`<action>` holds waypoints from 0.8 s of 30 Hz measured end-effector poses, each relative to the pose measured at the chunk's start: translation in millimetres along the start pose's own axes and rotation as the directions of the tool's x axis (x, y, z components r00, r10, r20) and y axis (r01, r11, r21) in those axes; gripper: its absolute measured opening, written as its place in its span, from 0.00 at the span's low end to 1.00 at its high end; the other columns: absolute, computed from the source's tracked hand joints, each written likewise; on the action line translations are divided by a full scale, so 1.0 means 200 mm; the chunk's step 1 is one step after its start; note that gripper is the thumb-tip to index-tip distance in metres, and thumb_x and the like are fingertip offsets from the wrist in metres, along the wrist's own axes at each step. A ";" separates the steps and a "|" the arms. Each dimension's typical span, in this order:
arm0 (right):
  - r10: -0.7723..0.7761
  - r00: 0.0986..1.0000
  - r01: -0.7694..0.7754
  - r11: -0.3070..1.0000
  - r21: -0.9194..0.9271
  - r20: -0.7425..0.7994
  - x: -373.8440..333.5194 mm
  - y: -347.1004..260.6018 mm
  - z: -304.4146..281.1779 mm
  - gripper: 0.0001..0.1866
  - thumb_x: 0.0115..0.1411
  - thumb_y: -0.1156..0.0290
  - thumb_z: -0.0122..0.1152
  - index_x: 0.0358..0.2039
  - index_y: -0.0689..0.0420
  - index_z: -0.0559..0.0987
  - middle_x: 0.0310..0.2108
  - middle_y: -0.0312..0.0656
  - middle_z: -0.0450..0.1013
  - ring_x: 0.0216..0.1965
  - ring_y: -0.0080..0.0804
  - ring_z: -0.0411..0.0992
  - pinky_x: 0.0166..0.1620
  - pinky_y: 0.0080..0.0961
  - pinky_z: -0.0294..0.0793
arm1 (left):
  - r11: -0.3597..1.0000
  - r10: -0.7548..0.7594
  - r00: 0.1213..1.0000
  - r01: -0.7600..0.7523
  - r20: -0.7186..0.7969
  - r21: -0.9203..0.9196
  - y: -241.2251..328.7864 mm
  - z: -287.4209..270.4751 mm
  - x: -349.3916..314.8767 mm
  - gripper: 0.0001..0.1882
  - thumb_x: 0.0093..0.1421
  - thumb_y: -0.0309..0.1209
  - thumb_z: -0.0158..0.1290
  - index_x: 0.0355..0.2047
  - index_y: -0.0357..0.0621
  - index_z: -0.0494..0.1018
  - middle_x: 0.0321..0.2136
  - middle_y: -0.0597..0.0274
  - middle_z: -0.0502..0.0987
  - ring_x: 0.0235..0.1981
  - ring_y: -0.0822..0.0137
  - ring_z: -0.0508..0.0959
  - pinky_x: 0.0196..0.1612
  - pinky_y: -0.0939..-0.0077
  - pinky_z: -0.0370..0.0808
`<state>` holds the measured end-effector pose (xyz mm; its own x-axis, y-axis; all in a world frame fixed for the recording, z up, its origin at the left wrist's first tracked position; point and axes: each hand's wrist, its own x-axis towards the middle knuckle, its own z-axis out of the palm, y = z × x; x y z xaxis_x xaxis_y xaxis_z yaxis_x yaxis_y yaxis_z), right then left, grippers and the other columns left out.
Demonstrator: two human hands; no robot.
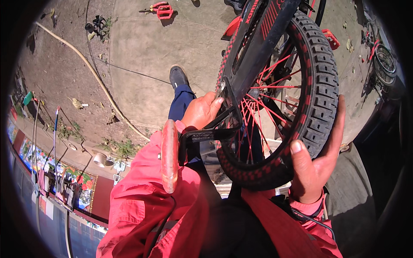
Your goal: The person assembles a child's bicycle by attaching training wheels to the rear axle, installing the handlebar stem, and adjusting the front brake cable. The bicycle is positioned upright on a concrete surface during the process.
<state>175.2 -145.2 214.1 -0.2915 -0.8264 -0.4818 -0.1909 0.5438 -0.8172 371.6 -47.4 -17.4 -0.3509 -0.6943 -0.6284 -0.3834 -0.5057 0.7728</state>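
A small bicycle's wheel [322, 86] stands upright before me, with a knobbly black tyre, red-patterned rim and red spokes. Its black frame [258, 47] slants away from the hub. Beside the frame, my left hand [201, 112] closes its thumb and fingers by a small silver metal piece [222, 87]; what lies inside the fingers is hidden. A bent black bracket [211, 134] runs below that hand to a worn red training wheel [169, 157]. My right hand [317, 165] cups the tyre's near right side, thumb on one flank and fingers along the other.
A red pedal [164, 11] lies on the concrete ahead. Another red pedal [330, 39] sticks out beyond the tyre. A pale hose [86, 62] crosses the ground at left, near a white cup [100, 160]. Another bicycle [384, 64] is at far right. My shoe [178, 77] is ahead.
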 end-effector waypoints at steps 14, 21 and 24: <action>-0.053 0.995 0.072 0.965 -0.251 0.079 0.03 0.00 -0.07 0.49 0.53 0.76 0.65 0.73 0.68 0.52 0.68 0.55 0.60 0.67 0.41 0.61 0.69 0.35 0.57 | 0.991 -0.078 0.994 0.086 -0.074 0.103 -0.02 -0.08 -0.08 0.24 0.73 0.49 0.45 0.32 0.39 0.69 0.21 0.41 0.73 0.27 0.39 0.76 0.30 0.50 0.69; -0.146 0.984 0.172 0.936 -0.307 0.105 0.05 0.01 -0.08 0.48 0.55 0.68 0.68 0.71 0.68 0.54 0.65 0.62 0.64 0.64 0.45 0.67 0.65 0.35 0.65 | 0.931 0.183 0.904 -0.034 -0.386 0.363 -0.22 -0.14 -0.40 0.15 0.68 0.40 0.52 0.41 0.39 0.73 0.25 0.49 0.76 0.32 0.49 0.80 0.37 0.59 0.75; -0.176 0.981 0.191 0.924 -0.330 0.078 0.05 0.03 -0.08 0.49 0.55 0.65 0.70 0.71 0.69 0.54 0.61 0.63 0.68 0.63 0.47 0.69 0.64 0.35 0.66 | 0.920 0.132 0.938 0.005 -0.322 0.391 -0.18 -0.32 -0.59 0.16 0.64 0.35 0.55 0.47 0.38 0.72 0.30 0.44 0.80 0.36 0.42 0.81 0.40 0.56 0.76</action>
<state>156.3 -148.9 209.5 -0.1797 -0.9178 -0.3539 -0.5417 0.3926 -0.7433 480.2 19.6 34.9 -0.1048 -0.8823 -0.4588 -0.6890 -0.2683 0.6733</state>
